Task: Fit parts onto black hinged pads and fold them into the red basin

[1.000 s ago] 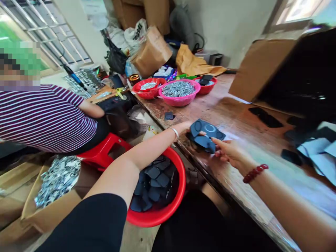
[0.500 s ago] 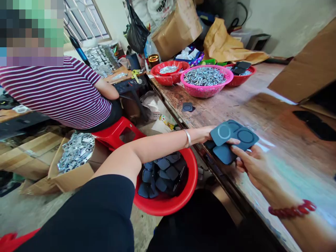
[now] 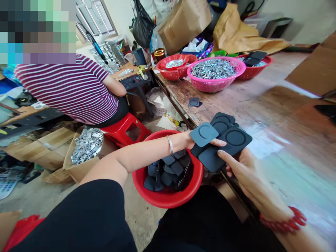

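Both hands hold a fanned bunch of dark, flat, rounded-square plates with ring marks, which look like wireless charger panels. My left hand (image 3: 191, 140) is closed around the bunch's left side, mostly hidden by a lighter grey-blue plate (image 3: 203, 134). My right hand (image 3: 245, 173) grips the lower right, its thumb on top of the dark plates (image 3: 237, 137) and the other fingers largely underneath. The bunch is over the table edge, up and right of a red basin (image 3: 139, 189) that contains many similar plates (image 3: 168, 171). One single plate (image 3: 194, 102) lies on the table.
On the wooden table (image 3: 262, 101) stand a pink basket (image 3: 210, 84) of metal parts and two red baskets (image 3: 170, 74) (image 3: 244, 74). A person in a striped shirt (image 3: 70, 91) sits at left on a red stool (image 3: 126, 127). Behind them is a carton of metal pieces (image 3: 86, 145).
Both hands have moved left and nearer the red basin with the plates, which are now more spread apart. The whole view has shifted slightly.
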`<act>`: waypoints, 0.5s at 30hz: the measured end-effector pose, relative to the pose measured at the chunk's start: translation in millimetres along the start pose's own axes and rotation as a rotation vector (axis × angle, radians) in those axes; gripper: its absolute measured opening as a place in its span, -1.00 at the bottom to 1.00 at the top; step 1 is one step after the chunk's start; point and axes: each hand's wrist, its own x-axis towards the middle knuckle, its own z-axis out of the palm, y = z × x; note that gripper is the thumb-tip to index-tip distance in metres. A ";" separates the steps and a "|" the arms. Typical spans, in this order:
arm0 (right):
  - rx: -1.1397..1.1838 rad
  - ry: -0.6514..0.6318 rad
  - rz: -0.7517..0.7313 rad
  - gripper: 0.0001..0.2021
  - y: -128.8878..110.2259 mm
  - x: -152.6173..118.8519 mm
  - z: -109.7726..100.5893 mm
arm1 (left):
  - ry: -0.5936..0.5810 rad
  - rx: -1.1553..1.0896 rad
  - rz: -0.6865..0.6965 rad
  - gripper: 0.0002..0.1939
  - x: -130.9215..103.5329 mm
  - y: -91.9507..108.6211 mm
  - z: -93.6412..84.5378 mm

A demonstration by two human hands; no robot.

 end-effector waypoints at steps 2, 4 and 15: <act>0.010 -0.028 0.008 -0.51 0.5 -5.4 5.3 | 0.014 -0.005 0.031 -0.77 -11.9 -6.4 1.2; 0.022 -0.112 0.026 -0.45 3.3 -13.3 16.0 | 0.057 0.031 0.038 -0.69 -30.8 -14.5 -0.9; -0.176 -0.696 0.106 -0.82 74.2 -88.4 27.2 | 0.960 0.543 0.070 -0.29 -183.8 -93.9 -90.0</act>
